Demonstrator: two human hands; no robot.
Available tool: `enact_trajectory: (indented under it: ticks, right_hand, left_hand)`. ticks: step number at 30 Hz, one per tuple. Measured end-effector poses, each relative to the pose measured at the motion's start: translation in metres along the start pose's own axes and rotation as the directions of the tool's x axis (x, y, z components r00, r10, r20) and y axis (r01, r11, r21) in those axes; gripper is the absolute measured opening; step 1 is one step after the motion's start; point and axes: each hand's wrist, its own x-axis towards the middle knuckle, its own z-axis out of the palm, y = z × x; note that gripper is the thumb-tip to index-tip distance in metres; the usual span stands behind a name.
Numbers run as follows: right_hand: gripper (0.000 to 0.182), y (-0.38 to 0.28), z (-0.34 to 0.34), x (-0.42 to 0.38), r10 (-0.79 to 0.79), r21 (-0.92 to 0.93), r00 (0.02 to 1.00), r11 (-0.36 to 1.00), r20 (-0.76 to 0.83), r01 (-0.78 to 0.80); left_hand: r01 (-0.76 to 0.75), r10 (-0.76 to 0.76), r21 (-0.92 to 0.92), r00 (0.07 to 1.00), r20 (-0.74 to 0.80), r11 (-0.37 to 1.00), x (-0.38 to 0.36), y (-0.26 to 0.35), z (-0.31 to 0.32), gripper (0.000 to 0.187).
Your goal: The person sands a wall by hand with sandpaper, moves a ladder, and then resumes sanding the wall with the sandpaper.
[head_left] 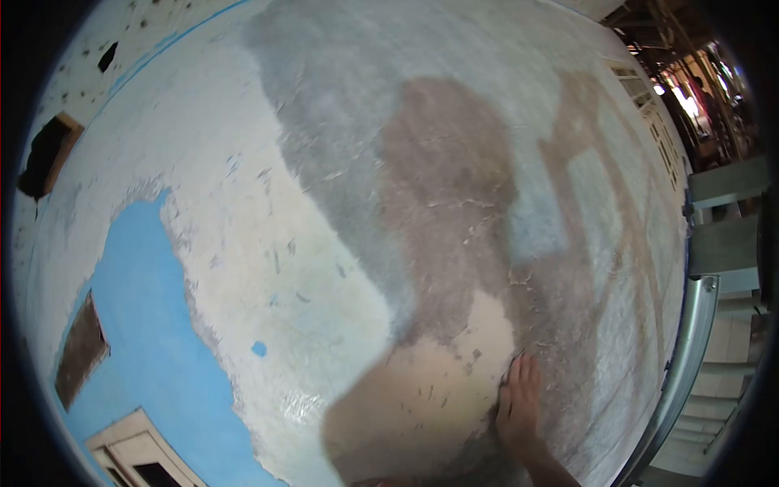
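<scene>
My right hand (520, 399) rests flat against a large painted surface (333, 268), at the lower right of centre, its fingers stretched out and pointing up. It lies near the border between a pale patch (438, 381) and a rougher grey area (324, 146). Whether anything is under the palm is hidden. Across the surface falls the dark shadow of a head and shoulders. To the left, a bright blue area (150, 268) has a ragged, grey-edged outline. A small blue spot (259, 349) shows on the white part. My left hand is out of the frame.
A curved metal rail (690, 349) runs down the right edge, with grey bars (726, 243) and pale slats beyond it. Dark openings (50, 154) (82, 351) break the left side. A framed panel (146, 446) stands at the bottom left.
</scene>
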Motion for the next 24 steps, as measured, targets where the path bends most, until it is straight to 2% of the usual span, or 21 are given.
enact_trajectory:
  ticks: [3,9,15,21,24]
  right_hand:
    - [0.052,-0.002,-0.003,0.02,0.056,0.02,0.998,0.998,-0.015,-0.056]
    - [0.052,-0.011,0.015,-0.03,0.106,-0.023,0.994,0.994,0.039,-0.105]
    - [0.052,-0.01,-0.002,0.029,0.079,0.032,0.995,0.997,-0.066,-0.077]
    - [0.052,-0.011,0.017,-0.033,0.134,-0.063,0.989,0.99,0.068,-0.13]
    - [0.052,-0.007,0.007,0.008,0.052,-0.03,0.997,0.998,-0.055,-0.053]
  left_hand:
    - [0.002,-0.002,-0.002,1.0,0.027,1.0,0.002,-0.001,0.003,0.031]
    - [-0.006,0.006,-0.001,0.998,0.059,1.0,0.009,-0.001,0.004,0.03]
    - [0.001,-0.003,0.029,0.997,0.076,1.0,0.009,-0.001,-0.002,0.029]
    - [0.002,-0.007,0.051,0.995,0.097,0.999,0.007,-0.002,-0.003,0.028]
    - [0.001,-0.008,0.065,0.994,0.105,0.998,0.007,-0.002,-0.004,0.028]
